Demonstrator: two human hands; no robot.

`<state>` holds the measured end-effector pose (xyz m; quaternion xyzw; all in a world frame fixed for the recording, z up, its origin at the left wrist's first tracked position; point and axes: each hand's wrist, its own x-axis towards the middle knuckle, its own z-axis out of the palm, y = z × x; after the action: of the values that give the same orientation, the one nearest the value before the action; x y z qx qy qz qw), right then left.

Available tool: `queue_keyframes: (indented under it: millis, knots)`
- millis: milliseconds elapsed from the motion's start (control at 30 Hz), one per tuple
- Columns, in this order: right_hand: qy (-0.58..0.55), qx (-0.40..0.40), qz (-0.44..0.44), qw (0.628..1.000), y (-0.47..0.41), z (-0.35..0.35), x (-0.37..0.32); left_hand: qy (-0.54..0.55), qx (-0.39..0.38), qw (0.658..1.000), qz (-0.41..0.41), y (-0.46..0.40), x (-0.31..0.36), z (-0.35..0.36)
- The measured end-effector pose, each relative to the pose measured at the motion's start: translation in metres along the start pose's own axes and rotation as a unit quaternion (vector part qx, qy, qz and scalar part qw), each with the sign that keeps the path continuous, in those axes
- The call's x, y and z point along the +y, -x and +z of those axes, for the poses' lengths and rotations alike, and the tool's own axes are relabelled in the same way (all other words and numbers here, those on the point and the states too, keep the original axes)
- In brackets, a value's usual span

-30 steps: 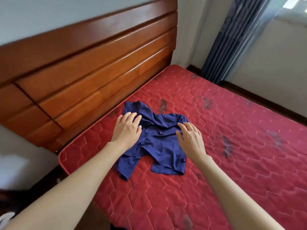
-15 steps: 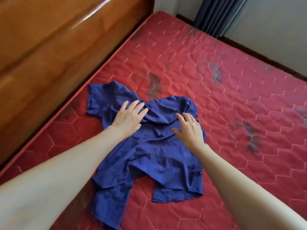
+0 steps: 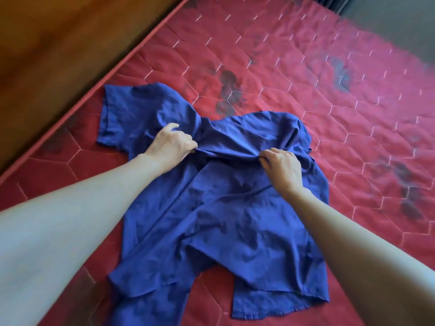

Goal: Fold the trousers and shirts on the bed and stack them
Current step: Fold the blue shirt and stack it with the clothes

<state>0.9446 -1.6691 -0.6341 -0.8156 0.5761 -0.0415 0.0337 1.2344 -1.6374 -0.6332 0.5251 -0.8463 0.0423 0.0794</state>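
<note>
- Head view, looking down at a red quilted mattress (image 3: 306, 74) on which a blue shirt (image 3: 223, 220) is being shown, crumpled and unfolded, near the mattress edge that runs beside a wooden headboard (image 3: 58, 38).
- One short sleeve (image 3: 122, 118) is being seen spread toward the headboard; the hem is lying toward the viewer, with a lower corner hanging toward the bottom edge of the frame.
- The left hand (image 3: 171, 144) is being held on the upper part of the shirt, its fingers curled inward and a ridge of cloth being pinched at their tips; the index finger is being shown slightly raised.
- The right hand (image 3: 282, 168) is being held just beside it on the same ridge, its fingers curled closed and the fabric being gripped between thumb and fingertips.
- Between the two hands a taut fold of cloth is being drawn up from the shirt.
- Dark smudges (image 3: 228, 92) are being seen on the mattress beyond the shirt.
</note>
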Motion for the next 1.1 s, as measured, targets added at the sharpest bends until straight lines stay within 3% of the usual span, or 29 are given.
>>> queue_keyframes:
  millis: [200, 400, 600, 900, 1100]
  knots:
    - [-0.096, 0.080, -0.016, 0.992, 0.045, -0.064, -0.008, 0.090, 0.096, 0.990, -0.051, 0.038, 0.034, -0.069]
    - [-0.082, 0.132, -0.088, 0.984, 0.163, -0.120, -0.018, 0.082, 0.148, 0.985, -0.037, 0.131, 0.115, -0.134]
    - [-0.092, 0.074, -0.078, 0.990, 0.347, -0.118, -0.018, 0.083, 0.127, 0.987, -0.045, 0.259, 0.250, -0.149]
    - [-0.093, -0.027, -0.035, 0.995, 0.614, -0.061, -0.019, 0.098, 0.026, 0.992, -0.069, 0.432, 0.428, -0.098]
    - [-0.133, -0.083, -0.010, 0.988, 0.679, -0.047, -0.028, 0.104, -0.017, 0.994, -0.019, 0.468, 0.473, -0.091]
